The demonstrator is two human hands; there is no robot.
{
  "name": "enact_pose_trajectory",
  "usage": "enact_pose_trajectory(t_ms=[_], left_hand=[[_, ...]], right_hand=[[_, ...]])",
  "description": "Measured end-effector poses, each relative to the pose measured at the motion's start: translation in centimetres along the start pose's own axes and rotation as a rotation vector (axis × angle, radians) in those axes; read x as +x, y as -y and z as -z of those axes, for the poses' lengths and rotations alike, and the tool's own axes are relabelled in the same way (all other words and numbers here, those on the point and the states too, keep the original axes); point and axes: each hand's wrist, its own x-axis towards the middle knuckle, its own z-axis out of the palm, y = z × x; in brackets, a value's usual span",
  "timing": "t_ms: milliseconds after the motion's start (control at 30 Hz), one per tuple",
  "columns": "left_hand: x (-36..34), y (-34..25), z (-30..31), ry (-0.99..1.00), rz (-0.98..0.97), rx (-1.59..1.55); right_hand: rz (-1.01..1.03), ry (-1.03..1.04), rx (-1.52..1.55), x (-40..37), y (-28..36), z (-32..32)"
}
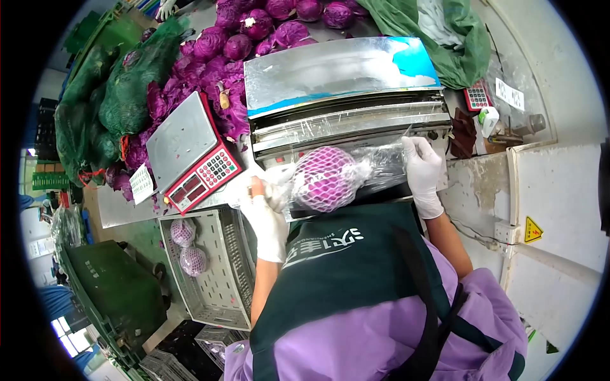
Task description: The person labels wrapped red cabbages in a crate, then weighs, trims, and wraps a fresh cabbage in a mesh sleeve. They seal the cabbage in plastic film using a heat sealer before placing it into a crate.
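Observation:
A purple cabbage [326, 180] in a white foam net lies in front of the wrapping machine [349, 120], with clear plastic film [384, 166] stretched around it. My right hand [422, 174], in a white glove, pinches the film's right end and holds it up. On the left, my gloved left hand [265, 222] is closed at the bunched white end beside the cabbage, where film and netting overlap. A fingertip shows bare through that glove.
A red scale [202, 166] stands left of the machine. Loose purple cabbages [238, 46] and leaves pile up behind. A grey crate [213, 289] below holds two netted cabbages [193, 261]. Green mesh sacks [127, 92] sit far left; a calculator [476, 96] lies right. Another person's gloved hand [166, 9] shows at the top.

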Motion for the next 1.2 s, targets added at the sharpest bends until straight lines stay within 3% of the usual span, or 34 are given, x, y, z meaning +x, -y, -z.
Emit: enact_pose_trajectory(t_ms=[67, 133, 267, 333, 400, 467, 500, 533, 567, 633, 700, 733, 800, 833, 867, 933, 967, 1000, 1067, 1100, 1133, 1200], left_hand=[[0.3, -1.5, -0.5, -0.493, -0.052, 0.217], [0.5, -2.1, 3.1, -0.434, -0.175, 0.166], [0.4, -2.9, 11.0, -0.552, -0.159, 0.234], [1.6, -1.4, 13.3, -0.664, -0.153, 0.279], [3.5, 1.4, 15.2, -0.654, -0.169, 0.296], [6.5, 4.5, 16.4, -0.671, -0.596, 1.035], [8.1, 6.3, 17.2, -0.664, -0.550, 1.142], [9.0, 7.5, 17.7, -0.655, -0.501, 1.247], [9.2, 8.5, 17.7, -0.537, -0.339, 1.186], [8.6, 9.3, 16.5, -0.230, 0.292, 0.480], [7.8, 8.4, 15.1, -0.060, 0.702, -0.022], [7.6, 8.0, 14.5, -0.023, 0.755, -0.141], [7.6, 6.2, 13.4, -0.091, 0.631, -0.186], [5.9, 3.5, 9.2, -0.371, 0.306, 0.341], [5.8, 2.4, 9.7, -0.216, 0.394, -0.070], [6.1, 1.5, 11.4, 0.202, 0.281, 0.353], [6.4, 0.1, 10.9, 0.424, 0.291, 0.373], [5.5, -2.0, 9.4, 0.412, 0.283, 0.366], [3.5, -6.9, 5.8, 0.787, 0.345, 0.752], [3.7, -7.7, 4.7, 0.950, 0.422, 0.804], [4.5, -5.9, 7.1, 0.937, 0.412, 0.795], [6.8, -0.8, 14.0, 0.897, 0.685, 0.426]], right_hand=[[-0.012, 0.036, -0.001, -0.7, 1.0, -0.4], [-0.033, 0.077, 0.000, -1.5, 1.2, -1.1], [0.034, 0.139, -0.135, -2.4, -2.2, -2.2], [0.076, 0.169, -0.201, -2.9, -3.8, -3.1], [0.156, 0.239, -0.321, -3.3, -4.2, -4.0], [0.402, 0.244, -0.416, -3.7, -4.8, -5.7], [0.587, 0.246, -0.525, -3.6, -5.2, -6.6], [0.639, 0.306, -0.589, -3.8, -4.4, -7.5], [0.850, 0.346, -0.652, -3.8, -4.2, -9.0], [0.887, 0.513, -0.627, -4.7, -1.8, -12.9], [0.915, 0.552, -0.399, -5.8, -1.9, -17.8], [0.833, 0.663, -0.554, -6.4, -1.3, -19.6], [0.899, 0.534, -0.266, -6.6, 0.3, -20.9], [0.908, 0.535, -0.256, -6.4, 1.2, -21.2], [0.963, 0.537, -0.135, -6.3, 1.8, -21.1], [1.073, 0.587, 0.145, -5.6, 5.7, -19.8], [1.154, 0.627, 0.162, -5.0, 7.8, -18.9], [1.235, 0.667, 0.181, -4.4, 9.5, -17.9], [1.363, 0.762, 0.106, -2.0, 12.9, -16.2], [1.345, 0.782, 0.110, -1.4, 14.4, -16.1], [1.392, 0.788, 0.052, -1.3, 14.9, -16.3], [1.475, 0.993, -0.032, -2.2, 17.6, -16.5]])
